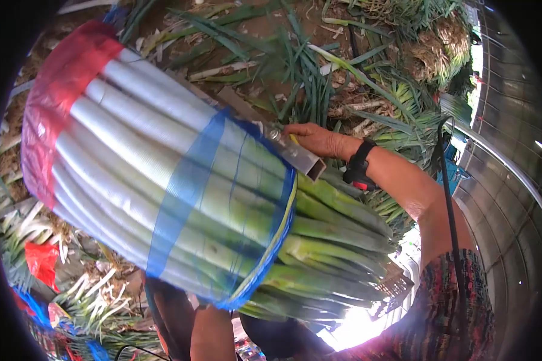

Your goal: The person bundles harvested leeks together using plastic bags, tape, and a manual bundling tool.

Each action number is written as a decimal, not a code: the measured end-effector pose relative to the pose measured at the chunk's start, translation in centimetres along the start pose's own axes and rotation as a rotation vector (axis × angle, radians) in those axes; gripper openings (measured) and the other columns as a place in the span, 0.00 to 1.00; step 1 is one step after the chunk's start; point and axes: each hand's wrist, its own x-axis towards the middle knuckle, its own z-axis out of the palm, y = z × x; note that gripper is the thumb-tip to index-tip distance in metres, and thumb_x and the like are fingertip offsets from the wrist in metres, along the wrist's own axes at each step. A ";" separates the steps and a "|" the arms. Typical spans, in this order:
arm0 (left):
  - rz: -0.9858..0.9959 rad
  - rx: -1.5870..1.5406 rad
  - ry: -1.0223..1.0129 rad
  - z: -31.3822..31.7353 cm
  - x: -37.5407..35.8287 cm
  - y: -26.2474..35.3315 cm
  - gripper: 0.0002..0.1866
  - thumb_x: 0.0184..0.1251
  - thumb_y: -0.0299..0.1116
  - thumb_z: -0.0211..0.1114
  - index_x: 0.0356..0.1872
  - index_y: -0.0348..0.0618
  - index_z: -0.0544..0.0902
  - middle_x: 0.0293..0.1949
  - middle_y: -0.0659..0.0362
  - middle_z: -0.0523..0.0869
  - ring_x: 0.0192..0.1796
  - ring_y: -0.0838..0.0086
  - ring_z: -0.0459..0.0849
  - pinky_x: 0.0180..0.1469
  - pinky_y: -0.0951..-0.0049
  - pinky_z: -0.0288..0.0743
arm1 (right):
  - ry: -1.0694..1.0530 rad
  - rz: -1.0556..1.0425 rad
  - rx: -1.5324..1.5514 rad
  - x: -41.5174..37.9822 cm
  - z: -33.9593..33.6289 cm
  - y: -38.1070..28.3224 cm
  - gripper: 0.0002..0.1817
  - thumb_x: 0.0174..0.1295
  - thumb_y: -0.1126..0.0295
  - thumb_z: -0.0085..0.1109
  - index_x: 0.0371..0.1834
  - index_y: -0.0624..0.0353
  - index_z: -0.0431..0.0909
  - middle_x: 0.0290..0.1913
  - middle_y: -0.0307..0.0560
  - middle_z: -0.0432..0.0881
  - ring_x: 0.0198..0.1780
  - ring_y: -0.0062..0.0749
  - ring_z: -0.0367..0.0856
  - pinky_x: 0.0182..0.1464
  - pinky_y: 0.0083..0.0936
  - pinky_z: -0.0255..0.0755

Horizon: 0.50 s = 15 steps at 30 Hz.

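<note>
A large bundle of leeks (pixel 162 162) fills the middle of the head view, tilted, white stalks at upper left and green leaves at lower right. Red film (pixel 66 96) wraps its white end, and a blue band (pixel 190 186) and blue-yellow ties (pixel 271 253) go round it. My right hand (pixel 310 138), with a black wristband, is closed at a metal bar (pixel 301 157) beside the bundle's upper edge. Below the bundle, my left forearm (pixel 212 337) rises to its underside; the left hand itself is hidden behind the leeks.
Loose leeks and leaves (pixel 307 78) lie over the brown ground at the top. More leeks with roots (pixel 439 51) are piled at upper right, others (pixel 102 301) at lower left near a red plastic scrap (pixel 42 265). A curved, ribbed wall (pixel 512 156) stands on the right.
</note>
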 end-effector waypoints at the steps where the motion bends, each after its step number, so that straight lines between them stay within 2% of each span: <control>1: 0.001 0.018 0.002 -0.1 0.2 0.0 0.20 0.73 0.38 0.52 0.62 0.42 0.69 0.51 0.56 0.80 0.50 0.65 0.80 0.52 0.61 0.76 | -0.064 0.043 0.110 0.1 -0.2 0.3 0.11 0.67 0.66 0.51 0.49 0.56 0.75 0.51 0.42 0.79 0.55 0.24 0.73 0.57 0.23 0.66; 4: 0.015 0.072 0.013 -0.1 0.5 0.2 0.20 0.73 0.38 0.52 0.62 0.42 0.69 0.51 0.56 0.80 0.50 0.65 0.80 0.52 0.61 0.76 | -0.031 0.092 0.255 -0.2 0.1 0.6 0.11 0.69 0.65 0.51 0.47 0.58 0.77 0.54 0.43 0.79 0.57 0.25 0.73 0.59 0.25 0.66; 7: 0.026 0.119 0.024 0.0 0.6 0.4 0.20 0.73 0.39 0.52 0.61 0.41 0.69 0.51 0.56 0.80 0.50 0.65 0.80 0.52 0.61 0.76 | 0.000 -0.080 0.629 -0.3 1.5 4.2 0.11 0.69 0.64 0.51 0.46 0.58 0.79 0.54 0.43 0.80 0.57 0.24 0.74 0.59 0.26 0.67; 10: 0.028 0.169 0.036 0.1 0.7 0.7 0.20 0.72 0.39 0.52 0.61 0.41 0.70 0.51 0.56 0.80 0.50 0.65 0.80 0.52 0.61 0.76 | 0.189 -0.101 0.258 -0.9 1.7 4.0 0.19 0.71 0.55 0.49 0.53 0.57 0.76 0.49 0.42 0.83 0.50 0.27 0.77 0.55 0.28 0.69; 13: 0.037 0.217 0.039 0.5 0.8 1.0 0.20 0.72 0.39 0.53 0.61 0.41 0.70 0.51 0.56 0.80 0.50 0.65 0.80 0.52 0.61 0.76 | 0.289 -0.098 0.257 -1.6 1.8 4.4 0.12 0.69 0.63 0.52 0.45 0.58 0.79 0.44 0.45 0.84 0.49 0.30 0.80 0.55 0.27 0.70; 15: 0.041 0.253 0.037 0.9 0.9 1.3 0.20 0.72 0.39 0.53 0.61 0.41 0.70 0.51 0.56 0.80 0.50 0.65 0.80 0.52 0.61 0.76 | 0.312 -0.121 0.132 -1.6 1.3 4.1 0.12 0.68 0.63 0.52 0.45 0.58 0.79 0.42 0.47 0.83 0.47 0.32 0.80 0.52 0.27 0.71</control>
